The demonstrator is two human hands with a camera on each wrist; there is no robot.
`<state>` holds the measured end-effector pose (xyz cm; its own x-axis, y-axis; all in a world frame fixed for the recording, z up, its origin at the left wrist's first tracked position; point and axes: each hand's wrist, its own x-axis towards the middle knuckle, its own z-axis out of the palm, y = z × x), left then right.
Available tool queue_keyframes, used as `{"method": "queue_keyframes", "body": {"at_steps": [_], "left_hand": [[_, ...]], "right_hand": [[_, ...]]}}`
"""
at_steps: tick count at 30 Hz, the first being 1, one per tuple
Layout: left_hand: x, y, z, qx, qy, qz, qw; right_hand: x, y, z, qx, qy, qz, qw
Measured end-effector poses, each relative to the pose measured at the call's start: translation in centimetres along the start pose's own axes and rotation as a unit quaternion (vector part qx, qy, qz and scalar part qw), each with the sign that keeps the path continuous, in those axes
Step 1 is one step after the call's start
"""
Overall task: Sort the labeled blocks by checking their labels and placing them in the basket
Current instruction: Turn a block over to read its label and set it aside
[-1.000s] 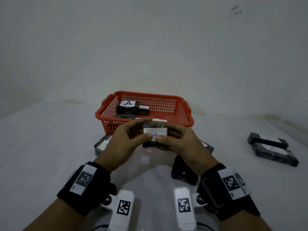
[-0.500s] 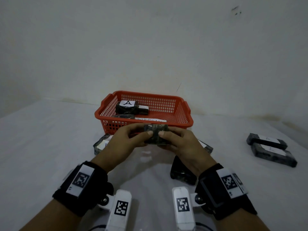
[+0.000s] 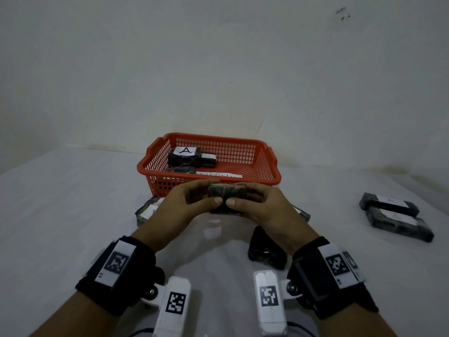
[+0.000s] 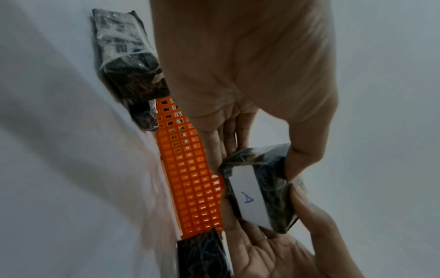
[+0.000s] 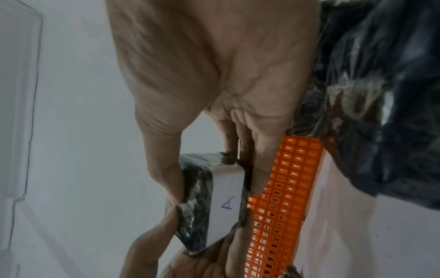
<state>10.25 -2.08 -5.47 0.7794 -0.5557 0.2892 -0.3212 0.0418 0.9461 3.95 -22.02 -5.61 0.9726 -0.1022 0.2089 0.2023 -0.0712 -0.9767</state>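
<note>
Both hands hold one dark wrapped block (image 3: 226, 193) just in front of the red basket (image 3: 267, 177). My left hand (image 3: 194, 203) pinches its left end and my right hand (image 3: 252, 203) its right end, thumbs meeting on the near side. The block's white label with a blue "A" (image 4: 247, 197) faces down and away from the head view; it shows in both wrist views (image 5: 226, 205). Inside the basket lie a block labelled "A" (image 3: 184, 155), another dark block (image 3: 178, 170) and a white paper strip (image 3: 218, 175).
Loose wrapped blocks lie on the white table: one at my left hand (image 3: 147, 210), one under my right wrist (image 3: 266, 249), one behind my right hand (image 3: 302, 212), two labelled ones at the far right (image 3: 388, 204) (image 3: 401, 222). A white wall stands behind the basket.
The held block was turned over: its "A" label faced the head camera a second ago and now faces down. The hands sank slightly, staying in front of the basket.
</note>
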Motion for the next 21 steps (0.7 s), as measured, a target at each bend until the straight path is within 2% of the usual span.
{"method": "queue_keyframes", "body": {"at_steps": [5,9,12,15,18,21], "left_hand": [[0.18,-0.14,-0.19,-0.005,0.029,0.033,0.999],[0.05,-0.17,-0.10,-0.007,0.012,0.032,0.999],[0.09,0.04,0.35,-0.017,-0.008,0.003,1.000],[0.24,0.19,0.44,-0.027,0.013,-0.033,0.999],[0.32,-0.01,0.08,0.035,0.029,-0.022,0.999],[0.19,-0.05,0.04,0.035,0.029,-0.005,0.999]], "right_hand": [[-0.13,-0.74,0.38,0.051,-0.032,0.036,0.997],[-0.19,-0.87,0.39,0.073,-0.002,0.069,0.995],[-0.21,-0.56,0.17,0.048,0.008,0.058,0.997],[-0.39,-0.58,0.37,0.024,0.008,0.033,0.999],[-0.19,-0.37,0.75,0.021,0.013,0.039,0.999],[-0.02,-0.51,0.91,0.018,0.024,0.043,0.999]]}}
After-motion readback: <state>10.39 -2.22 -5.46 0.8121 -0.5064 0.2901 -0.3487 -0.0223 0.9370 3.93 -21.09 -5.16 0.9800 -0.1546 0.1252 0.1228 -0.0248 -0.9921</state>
